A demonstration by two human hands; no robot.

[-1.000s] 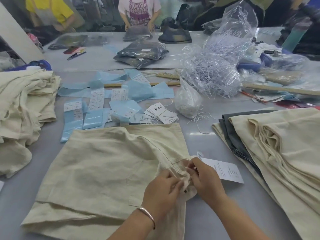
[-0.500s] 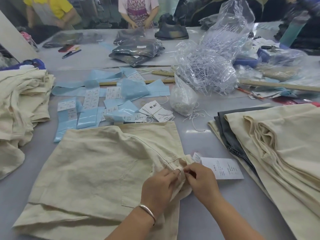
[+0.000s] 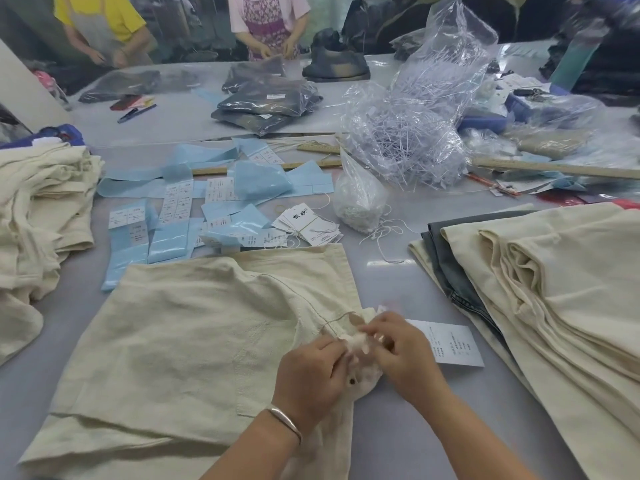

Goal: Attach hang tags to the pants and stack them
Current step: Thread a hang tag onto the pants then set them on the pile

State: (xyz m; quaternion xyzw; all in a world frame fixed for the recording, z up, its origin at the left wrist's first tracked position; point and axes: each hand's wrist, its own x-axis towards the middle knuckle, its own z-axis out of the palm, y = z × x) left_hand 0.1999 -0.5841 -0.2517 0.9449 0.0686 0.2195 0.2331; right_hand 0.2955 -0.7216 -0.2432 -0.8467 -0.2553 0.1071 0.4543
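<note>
Folded cream pants (image 3: 194, 341) lie flat on the grey table in front of me. My left hand (image 3: 311, 372) grips the bunched waistband at the pants' right edge. My right hand (image 3: 401, 351) pinches the same bunched cloth from the right, fingers curled; the string in them is too blurred to make out. A white hang tag (image 3: 450, 344) lies on the table just right of my right hand. A bundle of spare hang tags (image 3: 308, 225) sits beyond the pants.
A stack of cream pants with a grey pair (image 3: 540, 296) fills the right. A loose heap of cream pants (image 3: 38, 216) lies left. Blue label strips (image 3: 173, 220), a small string bag (image 3: 360, 202), a plastic fastener bag (image 3: 408, 140) and rulers lie beyond. People work at the far table.
Both hands stay at the waistband and have worked the cloth into a tighter bunch. My right hand's fingers moved over it. The view shifted slightly.
</note>
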